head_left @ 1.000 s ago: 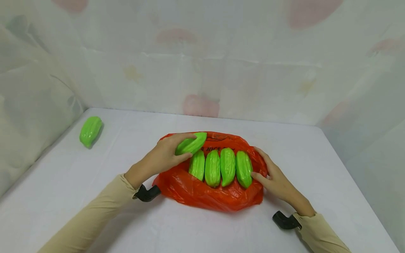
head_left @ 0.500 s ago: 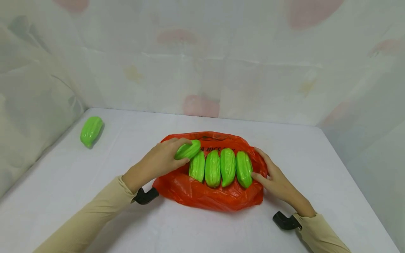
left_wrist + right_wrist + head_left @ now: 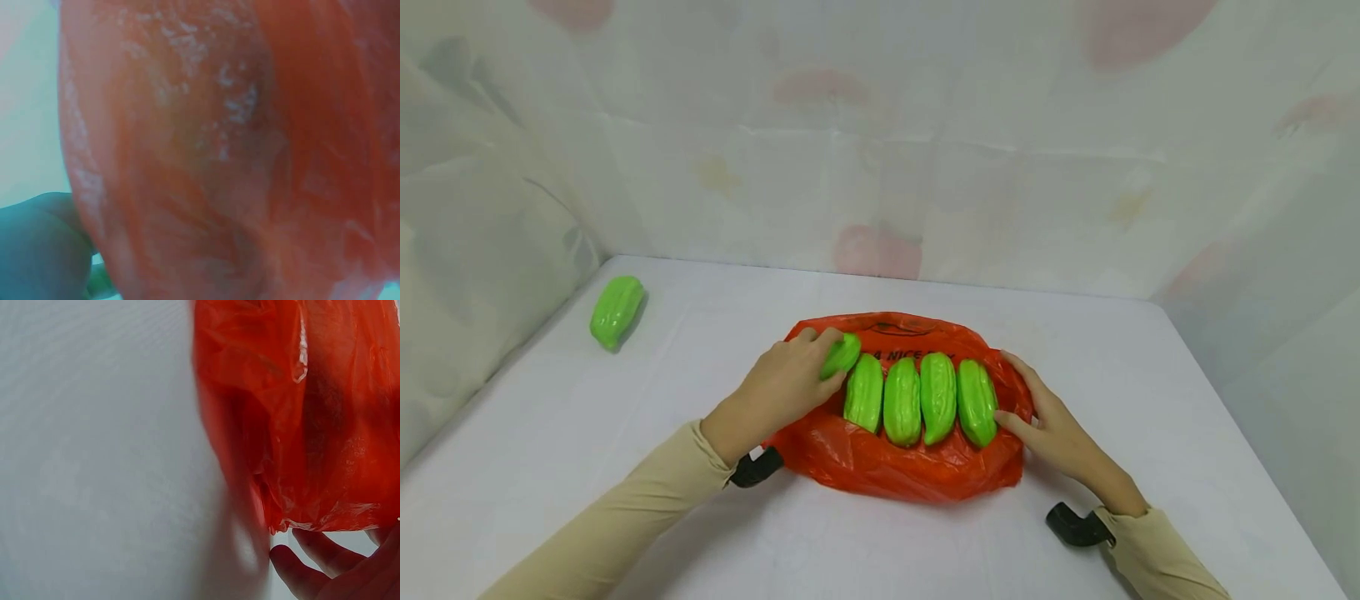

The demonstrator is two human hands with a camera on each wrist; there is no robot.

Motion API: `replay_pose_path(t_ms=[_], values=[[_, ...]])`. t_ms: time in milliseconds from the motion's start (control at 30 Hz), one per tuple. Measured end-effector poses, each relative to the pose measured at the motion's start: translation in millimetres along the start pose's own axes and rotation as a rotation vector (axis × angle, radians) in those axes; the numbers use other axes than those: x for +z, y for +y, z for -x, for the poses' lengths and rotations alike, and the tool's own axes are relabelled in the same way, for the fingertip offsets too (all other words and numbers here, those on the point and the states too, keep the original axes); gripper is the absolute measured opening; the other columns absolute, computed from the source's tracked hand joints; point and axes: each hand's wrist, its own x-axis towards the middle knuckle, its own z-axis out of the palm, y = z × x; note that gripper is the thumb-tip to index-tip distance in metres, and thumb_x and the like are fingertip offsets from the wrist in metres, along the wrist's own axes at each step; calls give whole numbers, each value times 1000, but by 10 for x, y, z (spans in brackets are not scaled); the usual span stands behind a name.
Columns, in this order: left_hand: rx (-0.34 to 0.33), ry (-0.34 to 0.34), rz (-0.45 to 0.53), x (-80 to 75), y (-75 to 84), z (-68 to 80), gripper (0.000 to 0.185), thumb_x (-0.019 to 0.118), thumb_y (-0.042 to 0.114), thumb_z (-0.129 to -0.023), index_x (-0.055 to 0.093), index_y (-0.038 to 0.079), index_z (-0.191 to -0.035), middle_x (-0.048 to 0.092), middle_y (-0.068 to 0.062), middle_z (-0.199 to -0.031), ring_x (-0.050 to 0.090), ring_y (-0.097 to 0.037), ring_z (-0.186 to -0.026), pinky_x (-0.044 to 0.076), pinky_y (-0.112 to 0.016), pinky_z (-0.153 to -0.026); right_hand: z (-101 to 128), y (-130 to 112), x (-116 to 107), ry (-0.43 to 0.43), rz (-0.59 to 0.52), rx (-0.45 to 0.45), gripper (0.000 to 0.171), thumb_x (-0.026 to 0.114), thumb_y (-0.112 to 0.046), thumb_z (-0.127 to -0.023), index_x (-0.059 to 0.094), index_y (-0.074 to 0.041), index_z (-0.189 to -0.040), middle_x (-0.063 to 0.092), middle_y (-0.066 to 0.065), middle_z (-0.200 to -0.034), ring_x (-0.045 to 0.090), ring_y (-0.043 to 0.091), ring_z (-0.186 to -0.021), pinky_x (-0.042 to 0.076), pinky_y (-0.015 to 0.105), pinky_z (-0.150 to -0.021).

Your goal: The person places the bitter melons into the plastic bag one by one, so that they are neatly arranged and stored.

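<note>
A red plastic bag (image 3: 917, 477) lies on the table with its mouth spread, and several green star fruit (image 3: 902, 402) stand side by side inside. At the left end of that row, my left hand (image 3: 781, 385) grips another star fruit (image 3: 841, 356) at the bag's mouth, partly covered by the fingers. My right hand (image 3: 1060, 429) holds the bag's right rim, its thumb inside against the rightmost star fruit (image 3: 977, 403) and its fingers outside. In the left wrist view the bag (image 3: 206, 137) hides most of the hand. The right wrist view shows fingertips (image 3: 300, 572) below the bag.
One more star fruit (image 3: 617, 312) lies at the table's far left corner. A white cloth covers the table (image 3: 715, 300). Patterned white curtains (image 3: 1000, 150) hang behind and at both sides. Black curved pieces (image 3: 756, 467) sit at both wrists.
My left hand has lowered its star fruit and drawn it left, from over the row to the row's left end. The right hand stays at the bag's rim.
</note>
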Motion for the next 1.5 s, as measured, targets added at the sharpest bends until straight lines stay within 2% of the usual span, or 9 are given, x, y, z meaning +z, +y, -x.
replay_pose_path(t_ms=[200, 367, 500, 700, 833, 1033, 1133, 1267, 1500], values=[[8, -47, 6, -2, 1, -17, 47, 72, 27, -90, 54, 5, -128, 62, -15, -94, 54, -22, -64, 49, -32, -56, -3, -8, -8, -2, 5, 0, 74, 60, -14, -98, 18, -14, -158, 32, 17, -159, 42, 39, -139, 40, 61, -107], [-17, -169, 58, -67, -25, -60, 44, 63, 26, -95, 53, 4, -132, 54, -4, -72, 47, -17, -61, 37, -28, -55, 2, -16, -7, -4, 1, 2, 74, 60, -14, -97, 17, -13, -158, 32, 17, -159, 42, 38, -139, 40, 59, -107], [-59, -261, 75, -127, -41, -68, 47, 61, 25, -95, 51, 5, -137, 43, 0, -62, 41, -14, -53, 34, -26, -52, 1, -16, -8, -3, 4, -1, 74, 60, -13, -97, 17, -12, -158, 33, 17, -158, 42, 37, -139, 40, 59, -107], [-66, -334, 13, -160, -56, -65, 53, 64, 35, -94, 51, 5, -135, 49, -1, -66, 49, -16, -61, 38, -28, -56, -4, -10, -11, 0, 10, 1, 74, 60, -13, -97, 18, -12, -158, 33, 16, -158, 42, 36, -139, 39, 59, -109], [-43, -366, 4, -158, -67, -57, 42, 67, 36, -92, 59, 8, -122, 53, -1, -68, 51, -16, -64, 40, -28, -57, -9, -6, -5, -2, 9, -1, 74, 60, -14, -97, 18, -13, -158, 33, 15, -158, 41, 36, -140, 38, 59, -109], [14, -280, 87, -171, -107, -47, 38, 70, 27, -91, 61, 8, -122, 53, -2, -73, 48, -15, -67, 41, -28, -62, -11, -12, -2, -4, 5, 0, 74, 60, -15, -97, 18, -15, -158, 33, 15, -159, 41, 36, -140, 38, 60, -109], [43, -214, 122, -196, -124, -35, 40, 72, 22, -91, 61, 7, -125, 65, -5, -91, 51, -17, -74, 46, -31, -70, -10, -20, -4, -4, 7, 3, 74, 60, -15, -97, 18, -14, -158, 33, 16, -159, 41, 37, -140, 38, 60, -109], [62, -153, 169, -235, -134, -19, 38, 72, 17, -90, 62, 7, -125, 69, -9, -115, 61, -23, -89, 52, -39, -81, -7, -29, -7, -4, 5, 6, 74, 60, -14, -97, 18, -14, -158, 34, 16, -158, 42, 37, -139, 40, 59, -108], [81, -88, 233, -285, -207, 4, 40, 71, 13, -91, 61, 7, -129, 69, -10, -113, 63, -26, -97, 54, -39, -80, 1, -29, -3, -3, 5, 2, 74, 60, -14, -97, 18, -14, -158, 34, 16, -158, 43, 37, -138, 41, 58, -106]])
